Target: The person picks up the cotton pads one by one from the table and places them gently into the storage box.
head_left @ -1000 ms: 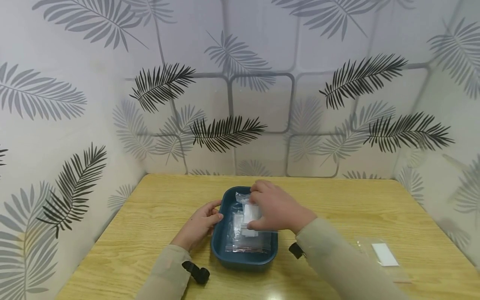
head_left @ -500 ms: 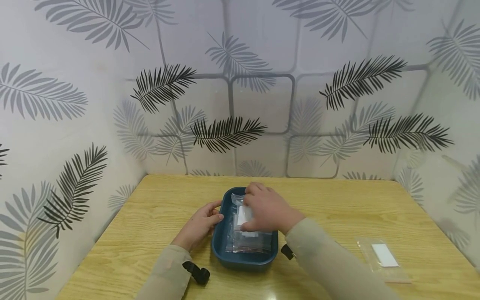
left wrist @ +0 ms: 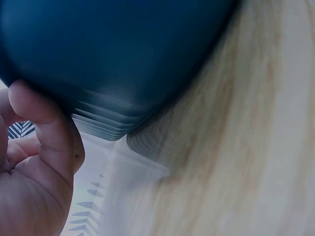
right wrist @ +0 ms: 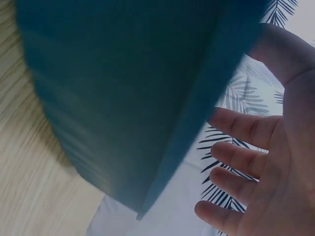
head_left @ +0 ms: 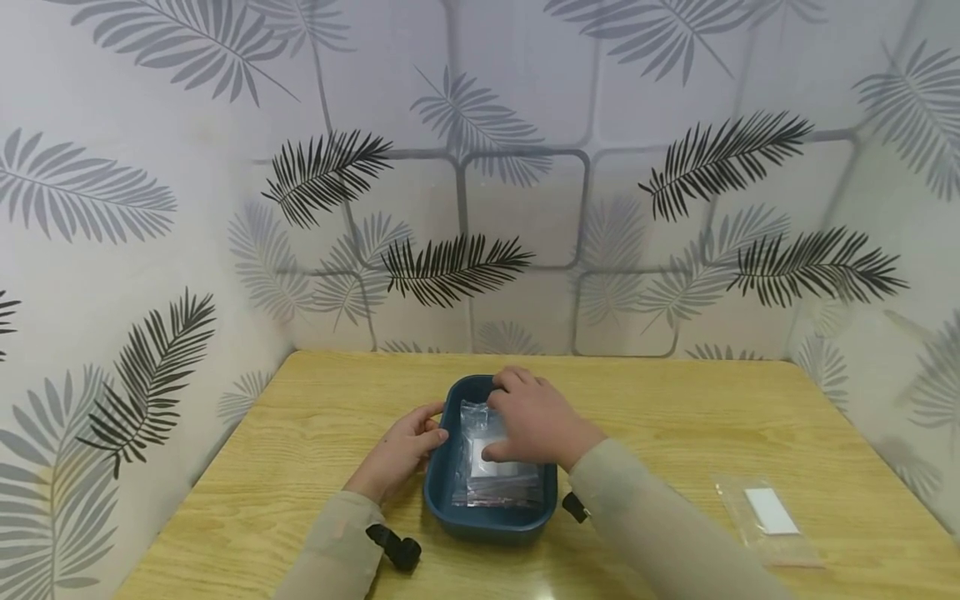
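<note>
Several clear zip bags (head_left: pixel 483 490) lie in a dark blue plastic bin (head_left: pixel 489 533), and a white rectangular piece shows through the top one. My left hand (head_left: pixel 402 446) holds the bin's left rim, thumb on the edge and fingers against the outer wall, as the left wrist view (left wrist: pixel 42 147) also shows. Over the bin's right side is my right hand (head_left: pixel 534 417), its fingers spread above the bags. The right wrist view shows that hand (right wrist: pixel 275 162) with fingers apart and gripping nothing; its fingertips are partly hidden behind the bin wall (right wrist: pixel 118 98).
On the wooden table (head_left: pixel 645 400) to the right lies another clear bag (head_left: pixel 772 512) with a white piece inside. A leaf-patterned covering (head_left: pixel 525 208) stands behind the table and along its sides. Black straps are on both wrists.
The top bag with the white piece has dropped from my right hand onto the others, lower in the bin. My right hand moved slightly left, then stayed. The left hand kept its hold.
</note>
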